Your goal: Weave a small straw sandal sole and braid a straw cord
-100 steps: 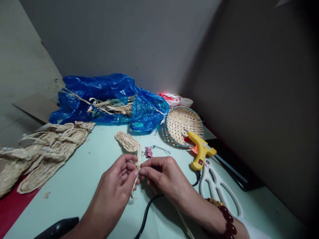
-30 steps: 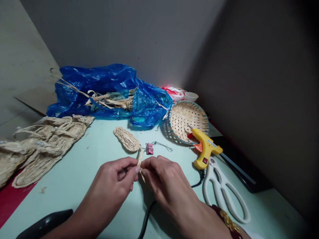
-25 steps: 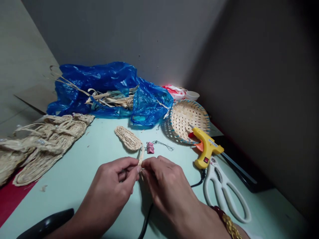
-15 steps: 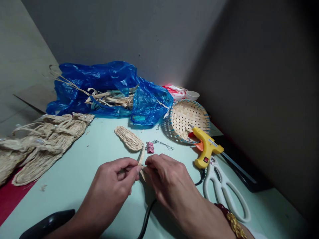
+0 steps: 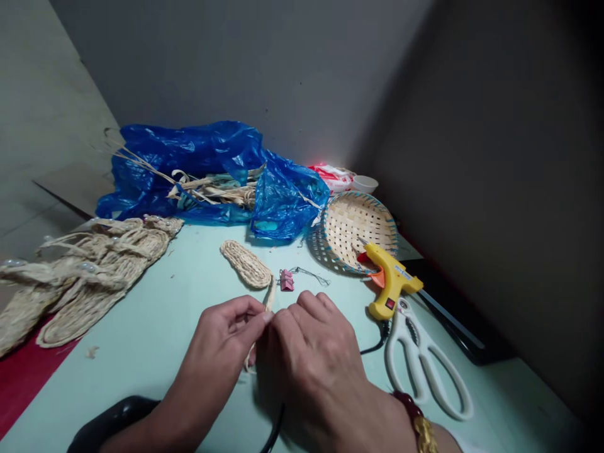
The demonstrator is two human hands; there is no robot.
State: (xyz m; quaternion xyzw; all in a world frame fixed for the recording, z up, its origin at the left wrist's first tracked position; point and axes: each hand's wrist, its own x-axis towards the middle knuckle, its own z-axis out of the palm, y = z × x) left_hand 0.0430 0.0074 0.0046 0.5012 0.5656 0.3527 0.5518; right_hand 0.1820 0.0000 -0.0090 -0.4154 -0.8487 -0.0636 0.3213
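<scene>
A small oval woven straw sole (image 5: 246, 264) lies on the pale green table (image 5: 155, 333), with a braided straw tail (image 5: 268, 297) running from it toward me. My left hand (image 5: 221, 343) pinches that braid between thumb and forefinger. My right hand (image 5: 311, 352) is closed on the same braid just beside it, fingers curled over and hiding the strands. A loose end of the braid hangs below my left fingers.
A pink binder clip (image 5: 285, 280) lies by the sole. A yellow glue gun (image 5: 387, 280) leans on a woven bamboo tray (image 5: 353, 229); white scissors (image 5: 425, 365) lie at right. A blue plastic bag (image 5: 207, 179) of straw and finished straw sandals (image 5: 89, 274) sit at left. A black cord (image 5: 274, 434) runs under my hands.
My right hand has slid left over the braid and now covers the pinch point. The view has shifted slightly; the sole has stayed in place.
</scene>
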